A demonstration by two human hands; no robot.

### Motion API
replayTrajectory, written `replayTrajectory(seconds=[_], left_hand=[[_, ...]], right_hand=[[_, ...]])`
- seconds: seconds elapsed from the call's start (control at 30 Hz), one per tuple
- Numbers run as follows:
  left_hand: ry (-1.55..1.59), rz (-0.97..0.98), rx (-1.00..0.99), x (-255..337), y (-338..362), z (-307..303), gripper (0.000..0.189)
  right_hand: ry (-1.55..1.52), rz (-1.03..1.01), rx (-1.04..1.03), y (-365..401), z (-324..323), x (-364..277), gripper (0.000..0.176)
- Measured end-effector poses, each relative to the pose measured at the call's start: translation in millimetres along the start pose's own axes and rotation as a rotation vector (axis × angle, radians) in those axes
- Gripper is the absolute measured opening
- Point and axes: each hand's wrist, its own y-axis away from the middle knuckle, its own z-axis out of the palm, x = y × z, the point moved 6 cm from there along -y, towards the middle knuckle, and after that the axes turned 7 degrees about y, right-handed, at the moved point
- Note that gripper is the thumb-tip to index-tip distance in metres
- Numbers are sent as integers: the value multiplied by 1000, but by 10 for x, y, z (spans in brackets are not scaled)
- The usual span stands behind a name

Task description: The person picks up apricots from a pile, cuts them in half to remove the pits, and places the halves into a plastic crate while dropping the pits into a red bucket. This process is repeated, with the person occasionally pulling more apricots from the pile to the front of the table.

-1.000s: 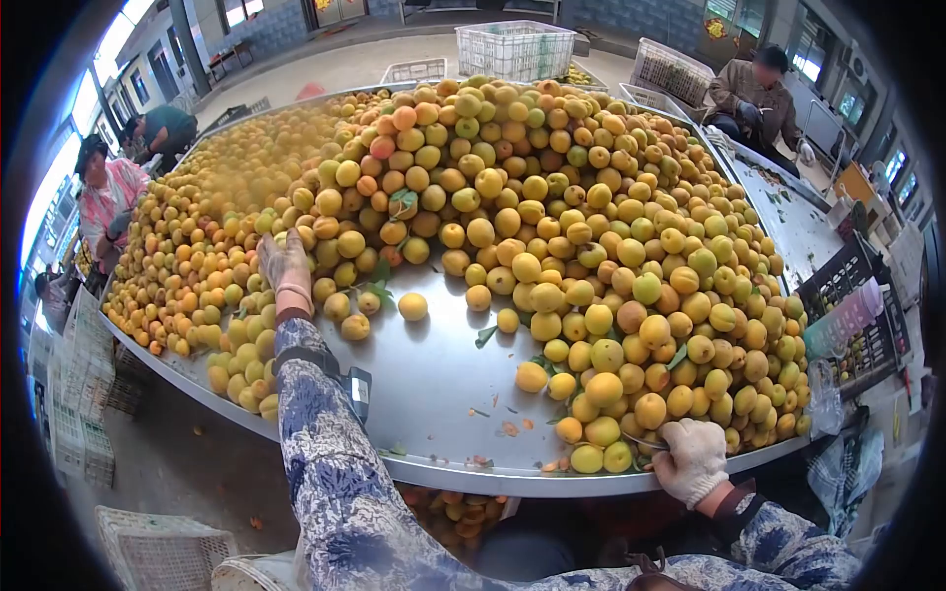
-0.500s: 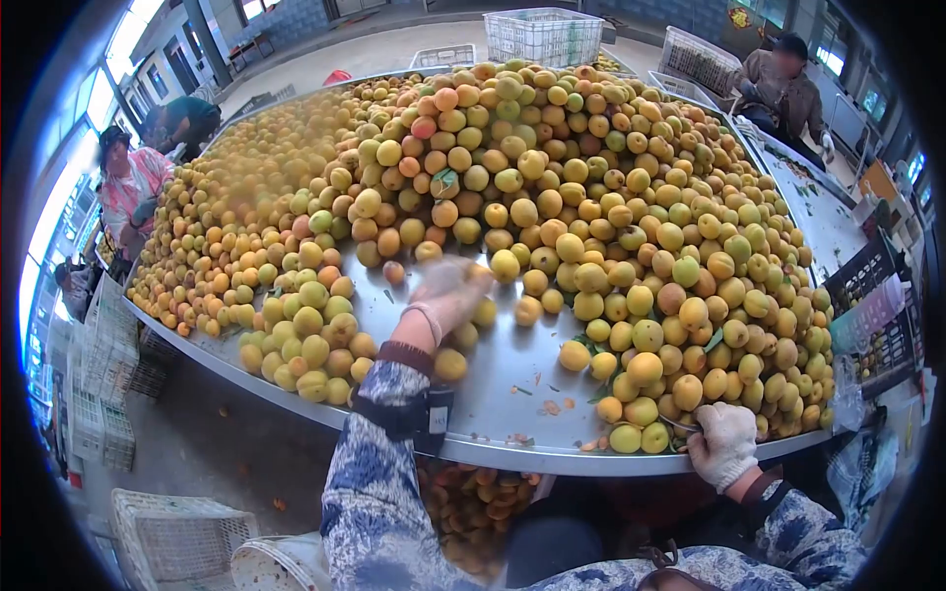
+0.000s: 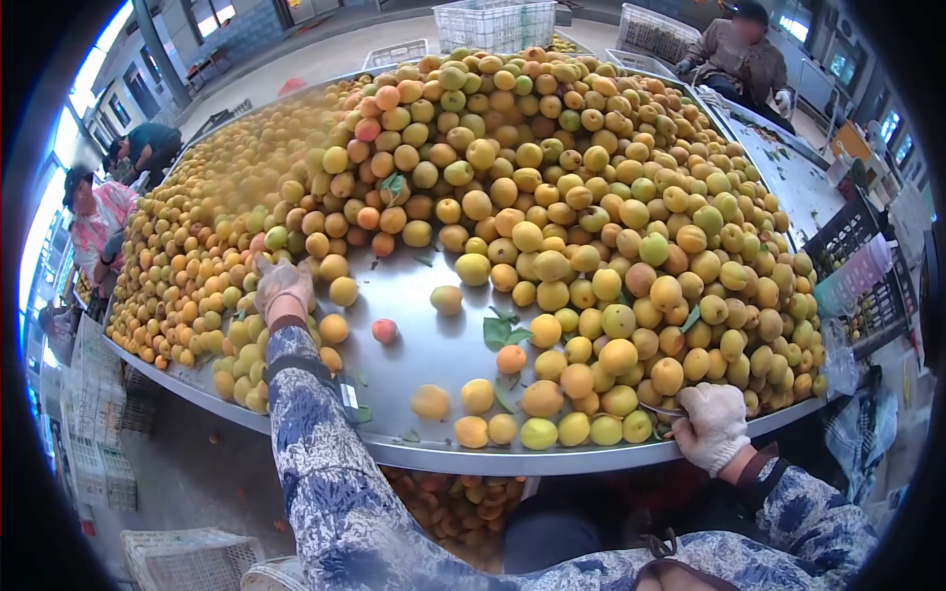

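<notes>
My left hand point(image 3: 284, 290), in a thin pale glove, reaches into the yellow-orange fruit point(image 3: 212, 295) at the left of the metal table point(image 3: 409, 340). Its fingers look apart and touch the pile; no fruit shows in its grip. At the front right edge my right hand point(image 3: 713, 426), in a white knitted glove, is closed around a thin curved metal tool point(image 3: 660, 410). Several fruits lie beside the tool's tip. A reddish fruit point(image 3: 384, 330) and green leaves point(image 3: 500, 329) rest on the metal between my hands.
A high heap of fruit point(image 3: 591, 187) covers the table's back and right. One person point(image 3: 739, 59) sits at the back right; two others point(image 3: 99, 217) point(image 3: 150, 148) are at the left. Plastic crates point(image 3: 493, 27) stand behind, and a white basket point(image 3: 187, 559) sits on the floor.
My left hand has moved left and forward across the table to the left pile. More loose fruits and leaves lie along the front and middle. My right hand still grips the tool.
</notes>
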Motion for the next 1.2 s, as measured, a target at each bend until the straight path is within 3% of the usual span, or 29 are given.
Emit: replayTrajectory(seconds=[0.03, 0.1, 0.17, 0.27, 0.33, 0.4, 0.43, 0.5, 0.57, 0.63, 0.7, 0.83, 0.97, 1.03, 1.13, 1.2], left_hand=[[8, 1, 15, 48, 21, 6, 47], [1, 104, -154, 153, -127, 167, 47], [-24, 118, -69, 292, -93, 252, 53], [43, 108, -114, 560, 113, 241, 58], [-37, 360, -201, 820, 323, 507, 63], [-27, 359, -275, 1029, 897, 312, 59], [160, 622, -512, 1080, 1045, 283, 52], [403, 232, -793, 1132, 1183, -98, 49], [454, 466, -290, 947, 539, -280, 52], [371, 233, 72, 426, 72, -323, 54], [126, 49, -127, -178, -323, 157, 54], [50, -62, -37, -203, 40, 251, 56], [211, 22, -190, 45, 183, 341, 56], [829, 26, -646, 306, 677, 278, 48], [743, 121, -845, 569, 913, 33, 47], [834, 138, -625, 634, 738, -84, 47]], right_hand=[[8, 7, -8, 0, 4, 14, 19], [-6, -5, -2, -3, 17, 9, 19], [-7, 4, -18, -8, 20, 13, 20], [-10, 10, -21, 0, 21, 24, 20], [-18, 4, -14, -3, 33, 21, 20], [-8, 1, 1, -5, 31, 22, 20], [-11, -5, 2, -7, 42, 9, 20], [5, -3, 24, 1, 32, 11, 20], [12, -10, 30, 12, 45, 8, 20], [20, -6, 50, -1, 25, 19, 20], [-5, 6, -2, -6, 32, 27, 19], [-14, 12, 13, -13, 21, 37, 19], [-17, -21, 46, -1, 1, 20, 19], [-27, -15, 37, -1, -9, 23, 20], [-22, -5, 7, -5, 33, 51, 19], [-32, -5, 0, 8, 32, 52, 19]])
